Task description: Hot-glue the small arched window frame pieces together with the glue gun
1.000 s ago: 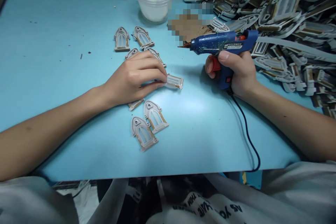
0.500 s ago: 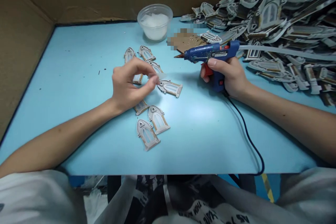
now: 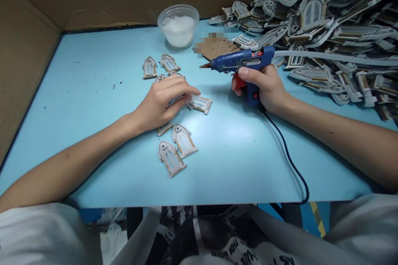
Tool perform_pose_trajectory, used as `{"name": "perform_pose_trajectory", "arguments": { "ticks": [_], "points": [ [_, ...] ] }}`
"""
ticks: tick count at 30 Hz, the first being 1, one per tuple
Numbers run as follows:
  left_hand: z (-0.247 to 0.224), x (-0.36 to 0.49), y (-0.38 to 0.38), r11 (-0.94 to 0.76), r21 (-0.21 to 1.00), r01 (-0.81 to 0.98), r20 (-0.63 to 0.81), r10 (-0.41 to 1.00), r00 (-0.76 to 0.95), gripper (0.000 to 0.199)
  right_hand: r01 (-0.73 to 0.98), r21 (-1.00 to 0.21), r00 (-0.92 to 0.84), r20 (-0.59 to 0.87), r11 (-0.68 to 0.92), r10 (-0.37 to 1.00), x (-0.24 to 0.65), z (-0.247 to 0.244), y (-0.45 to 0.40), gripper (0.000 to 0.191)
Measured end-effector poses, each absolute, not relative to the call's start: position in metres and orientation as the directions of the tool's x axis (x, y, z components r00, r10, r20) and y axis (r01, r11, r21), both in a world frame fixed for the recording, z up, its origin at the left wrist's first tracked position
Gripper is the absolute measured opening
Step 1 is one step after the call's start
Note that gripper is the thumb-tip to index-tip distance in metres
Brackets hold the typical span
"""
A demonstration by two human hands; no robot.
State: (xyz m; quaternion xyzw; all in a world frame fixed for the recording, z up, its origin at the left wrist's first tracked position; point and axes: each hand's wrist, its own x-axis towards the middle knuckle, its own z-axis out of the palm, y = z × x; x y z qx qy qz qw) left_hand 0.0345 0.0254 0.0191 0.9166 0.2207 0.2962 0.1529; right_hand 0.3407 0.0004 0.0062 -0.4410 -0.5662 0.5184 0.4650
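The right hand grips a blue hot glue gun, its nozzle aimed at nine o'clock toward an arched window piece beside the half-curled left hand, so a careless drift could smear glue or burn fingers.

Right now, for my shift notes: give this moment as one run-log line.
left hand: at window piece | right hand: gripping glue gun
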Motion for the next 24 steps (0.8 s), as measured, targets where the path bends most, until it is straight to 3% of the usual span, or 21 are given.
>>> {"name": "perform_pose_trajectory", "arguments": {
  "ticks": [4, 8, 12, 18, 24],
  "points": [
    [0.025, 0.04, 0.029, -0.837, 0.399, 0.375, 0.382, 0.523, 0.762, 0.038, 0.037, -0.995, -0.181, 0.079, 0.087, 0.98, 0.34, 0.007, 0.0, 0.054],
    [0.031, 0.048, 0.029, -0.814, 0.435, 0.386, 0.326, 0.541, 0.775, 0.022, 0.02, -0.996, -0.175, 0.086, 0.091, 0.981, 0.338, 0.008, 0.0, 0.053],
    [0.029, 0.052, 0.029, -0.821, 0.406, 0.402, 0.303, 0.536, 0.788, 0.026, -0.001, -0.996, -0.178, 0.084, 0.086, 0.98, 0.336, 0.009, 0.0, 0.051],
    [0.032, 0.067, 0.025, -0.697, 0.486, 0.527, 0.191, 0.673, 0.715, 0.007, 0.015, -0.994, -0.177, 0.108, 0.112, 0.978, 0.336, 0.007, 0.001, 0.051],
    [0.031, 0.08, 0.025, -0.662, 0.472, 0.582, 0.107, 0.699, 0.707, 0.013, 0.035, -0.994, -0.156, 0.1, 0.106, 0.983, 0.336, 0.005, 0.002, 0.055]
  ]
}}
